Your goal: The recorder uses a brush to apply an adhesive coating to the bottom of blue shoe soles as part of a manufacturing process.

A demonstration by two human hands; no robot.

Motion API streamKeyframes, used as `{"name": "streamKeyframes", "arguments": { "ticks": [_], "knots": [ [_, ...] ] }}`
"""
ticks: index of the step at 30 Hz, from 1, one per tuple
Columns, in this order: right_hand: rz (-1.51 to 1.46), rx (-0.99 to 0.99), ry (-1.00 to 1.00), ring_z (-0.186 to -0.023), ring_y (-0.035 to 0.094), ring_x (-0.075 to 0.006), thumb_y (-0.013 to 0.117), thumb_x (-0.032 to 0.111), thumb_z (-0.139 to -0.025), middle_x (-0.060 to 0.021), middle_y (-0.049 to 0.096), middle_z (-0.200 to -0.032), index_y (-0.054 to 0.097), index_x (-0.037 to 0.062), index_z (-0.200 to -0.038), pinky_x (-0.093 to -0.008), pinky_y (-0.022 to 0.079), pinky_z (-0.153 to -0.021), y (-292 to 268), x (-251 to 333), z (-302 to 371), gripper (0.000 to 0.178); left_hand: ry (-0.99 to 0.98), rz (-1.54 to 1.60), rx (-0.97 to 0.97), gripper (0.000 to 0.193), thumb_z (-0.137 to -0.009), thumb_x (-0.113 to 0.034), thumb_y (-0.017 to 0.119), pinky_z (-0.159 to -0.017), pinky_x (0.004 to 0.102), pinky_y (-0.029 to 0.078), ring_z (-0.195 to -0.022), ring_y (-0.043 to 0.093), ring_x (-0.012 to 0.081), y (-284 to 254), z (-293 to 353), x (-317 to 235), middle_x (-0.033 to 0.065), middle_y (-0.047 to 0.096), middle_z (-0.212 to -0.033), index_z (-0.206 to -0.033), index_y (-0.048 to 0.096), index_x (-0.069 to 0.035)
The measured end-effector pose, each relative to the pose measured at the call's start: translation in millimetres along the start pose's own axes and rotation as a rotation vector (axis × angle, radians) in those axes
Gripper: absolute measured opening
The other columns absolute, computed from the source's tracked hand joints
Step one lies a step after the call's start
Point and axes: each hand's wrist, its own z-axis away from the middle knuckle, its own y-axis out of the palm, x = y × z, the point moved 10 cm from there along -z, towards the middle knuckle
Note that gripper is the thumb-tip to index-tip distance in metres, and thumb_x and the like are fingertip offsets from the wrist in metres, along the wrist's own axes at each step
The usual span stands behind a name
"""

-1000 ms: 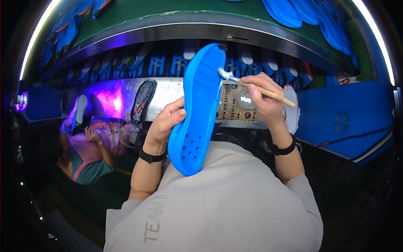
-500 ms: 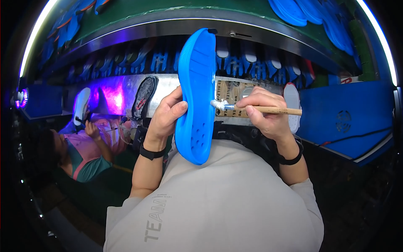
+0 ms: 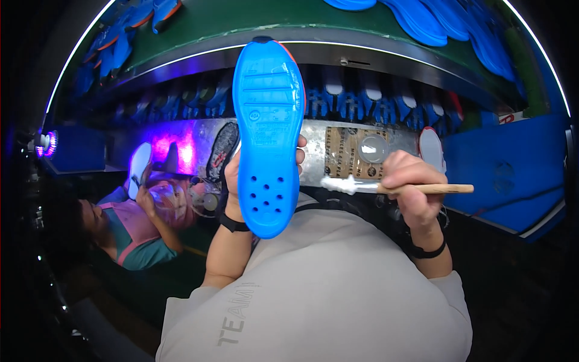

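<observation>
A blue shoe midsole (image 3: 268, 130) stands nearly upright before me, its holed inner face turned toward me. My left hand (image 3: 231, 196) is closed around it from behind; fingertips show at its right edge and the rest of the grip is hidden. A wet sheen runs along the midsole's upper right edge. To its right, my right hand (image 3: 417, 187) pinches the wooden handle of a brush (image 3: 453, 189). White stuff coats the bristles, which are apart from the midsole. Behind the brush, a round clear dish (image 3: 374, 149) sits on brown printed cardboard (image 3: 339, 151).
A black shoe part (image 3: 224, 148) lies on the metal bench left of the midsole; a white, red-edged shoe (image 3: 430, 149) stands at the right. Shoes line a rack behind. Blue soles (image 3: 416, 24) lie on the green belt above. A co-worker (image 3: 142, 235) at left holds a pale sole.
The midsole has been turned so its inner face shows fully. My right hand and the brush have drawn away from its edge to the right and slightly down.
</observation>
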Motion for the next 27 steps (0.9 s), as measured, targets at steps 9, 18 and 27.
{"name": "streamKeyframes", "arguments": {
  "ticks": [9,18,27],
  "knots": [
    [-0.061,-0.15,0.084,-0.066,0.051,-0.0158,0.06,0.021,-0.092,-0.0093,0.06,-0.075,0.068,-0.005,-0.091,-0.0275,0.042,-0.059,-20,-14,21,0.028,0.068,0.202,0.283,0.062,-0.099,-0.023,0.059,-0.09,0.0408,0.049,-0.115,0.053,0.0287,19,-13,-31,0.0221,0.046,-0.135,-0.147,0.032,0.005],
    [-0.001,-0.282,0.085,-0.067,0.046,-0.014,0.061,0.023,-0.091,-0.0073,0.054,-0.075,0.064,-0.0044,-0.092,-0.0272,0.037,-0.062,-40,-13,40,0.028,0.047,0.359,0.233,0.054,-0.103,-0.026,0.045,-0.101,0.0489,0.051,-0.123,0.056,0.0356,51,-117,-128,0.0266,0.047,-0.141,-0.147,0.036,0.005],
    [0.044,-0.391,0.208,-0.07,0.047,-0.0132,0.059,0.021,-0.092,-0.0072,0.054,-0.079,0.063,-0.0039,-0.095,-0.0265,0.039,-0.066,-63,-20,64,0.025,1.283,-2.066,-0.43,0.031,-0.094,-0.023,0.058,-0.086,0.0481,0.051,-0.103,0.065,0.0351,1,-145,-418,0.0178,0.069,-0.112,-0.116,0.066,-0.003]
  ]
}}
